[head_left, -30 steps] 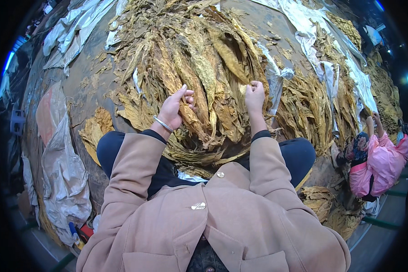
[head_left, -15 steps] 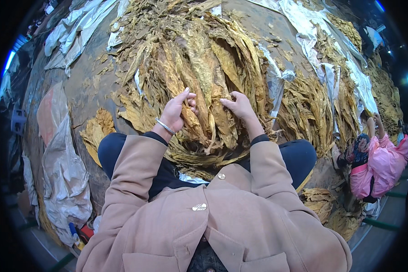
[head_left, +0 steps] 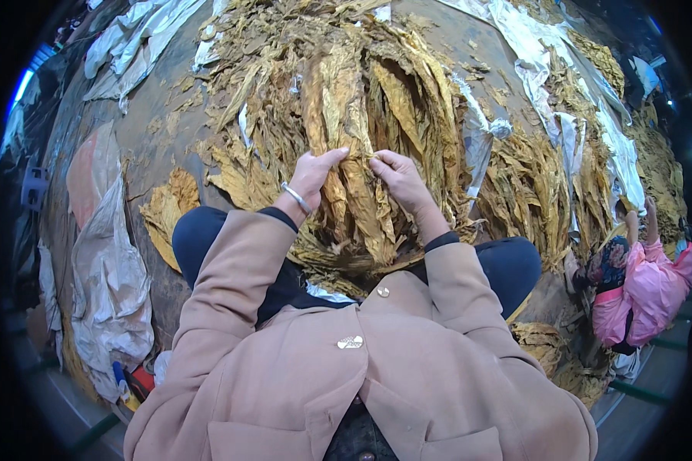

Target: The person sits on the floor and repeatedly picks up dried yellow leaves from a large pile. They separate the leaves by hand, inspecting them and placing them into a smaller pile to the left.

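Observation:
Long, dried yellow-brown leaves (head_left: 354,203) lie across a big leaf heap (head_left: 415,107) in front of my crossed legs. My left hand (head_left: 313,174), with a silver bangle at the wrist, grips the left edge of these leaves, thumb on top. On their right edge, my right hand (head_left: 401,181) pinches with thumb and forefinger. Both hands are level and a short way apart, with the leaves running between them. The fingertips under the leaves are hidden.
At the left, a crumpled white sheet (head_left: 111,284) and a loose leaf (head_left: 169,215) lie on the floor. A knotted white cloth (head_left: 477,138) edges the heap. More leaves (head_left: 527,192) spread to the right, where a person in pink (head_left: 650,284) reaches into them.
My left hand has moved up and right, closing its thumb onto the leaves. My right hand has shifted slightly, still pinching. The leaves between them have shifted too.

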`<state>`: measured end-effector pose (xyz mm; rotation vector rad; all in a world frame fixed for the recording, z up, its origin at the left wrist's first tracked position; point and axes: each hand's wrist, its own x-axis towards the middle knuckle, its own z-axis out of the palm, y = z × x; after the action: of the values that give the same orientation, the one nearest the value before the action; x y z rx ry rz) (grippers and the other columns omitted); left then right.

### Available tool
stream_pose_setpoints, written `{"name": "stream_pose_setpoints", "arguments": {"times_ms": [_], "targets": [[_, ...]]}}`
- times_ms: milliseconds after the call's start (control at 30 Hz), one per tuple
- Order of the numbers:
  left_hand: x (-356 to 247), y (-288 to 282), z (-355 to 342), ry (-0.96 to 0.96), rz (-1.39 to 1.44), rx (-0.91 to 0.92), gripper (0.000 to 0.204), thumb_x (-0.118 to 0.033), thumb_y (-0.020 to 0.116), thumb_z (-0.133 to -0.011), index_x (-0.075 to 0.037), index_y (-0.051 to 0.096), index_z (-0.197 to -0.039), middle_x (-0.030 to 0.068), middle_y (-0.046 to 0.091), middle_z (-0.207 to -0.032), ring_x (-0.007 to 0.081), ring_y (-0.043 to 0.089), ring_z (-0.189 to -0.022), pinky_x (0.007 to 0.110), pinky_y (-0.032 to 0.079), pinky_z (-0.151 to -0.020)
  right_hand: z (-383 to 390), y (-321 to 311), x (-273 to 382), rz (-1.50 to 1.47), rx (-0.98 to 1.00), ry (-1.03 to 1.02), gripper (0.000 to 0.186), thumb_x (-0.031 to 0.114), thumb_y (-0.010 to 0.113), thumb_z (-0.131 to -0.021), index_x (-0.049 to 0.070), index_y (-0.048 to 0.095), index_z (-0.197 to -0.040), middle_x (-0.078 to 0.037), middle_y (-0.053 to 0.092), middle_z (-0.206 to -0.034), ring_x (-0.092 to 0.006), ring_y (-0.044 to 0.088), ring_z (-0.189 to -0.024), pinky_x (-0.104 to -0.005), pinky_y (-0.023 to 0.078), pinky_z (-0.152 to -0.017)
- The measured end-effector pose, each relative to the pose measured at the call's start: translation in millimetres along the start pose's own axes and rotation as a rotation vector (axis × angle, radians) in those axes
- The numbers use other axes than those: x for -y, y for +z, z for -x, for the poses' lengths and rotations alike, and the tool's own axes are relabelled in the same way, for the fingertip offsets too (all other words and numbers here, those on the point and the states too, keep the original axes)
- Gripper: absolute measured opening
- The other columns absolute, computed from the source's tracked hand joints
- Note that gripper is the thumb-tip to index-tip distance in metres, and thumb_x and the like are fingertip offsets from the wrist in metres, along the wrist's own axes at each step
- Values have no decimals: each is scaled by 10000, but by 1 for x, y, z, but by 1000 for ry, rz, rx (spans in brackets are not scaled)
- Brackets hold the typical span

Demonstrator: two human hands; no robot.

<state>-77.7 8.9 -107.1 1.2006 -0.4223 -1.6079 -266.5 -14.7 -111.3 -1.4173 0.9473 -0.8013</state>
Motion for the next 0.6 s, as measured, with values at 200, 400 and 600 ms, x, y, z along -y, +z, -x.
{"name": "stream_pose_setpoints", "arguments": {"times_ms": [200,400,600], "targets": [[10,-6,-11,79,88,-75,170,-31,649,-781,38,605,-930,107,656,-870,205,652,-737,327,552,-688,-2,-5,-8,471,-321,-98,175,168,531,-901,7,584,-860,-146,572,-730,-248,539,-664,-331,433,-633],[17,-19,-19,91,56,-170,131,-42,641,-789,44,623,-887,102,653,-826,207,642,-699,348,542,-657,-1,-13,-14,656,-532,-224,169,162,533,-897,10,595,-857,-155,590,-759,-285,574,-707,-351,445,-654],[19,-34,-27,63,51,-208,147,-76,645,-799,50,621,-870,103,637,-843,215,633,-744,338,527,-657,-9,-50,-13,246,-669,-19,272,185,451,-953,-22,541,-801,-39,520,-678,-125,459,-612,-292,398,-591]]}}
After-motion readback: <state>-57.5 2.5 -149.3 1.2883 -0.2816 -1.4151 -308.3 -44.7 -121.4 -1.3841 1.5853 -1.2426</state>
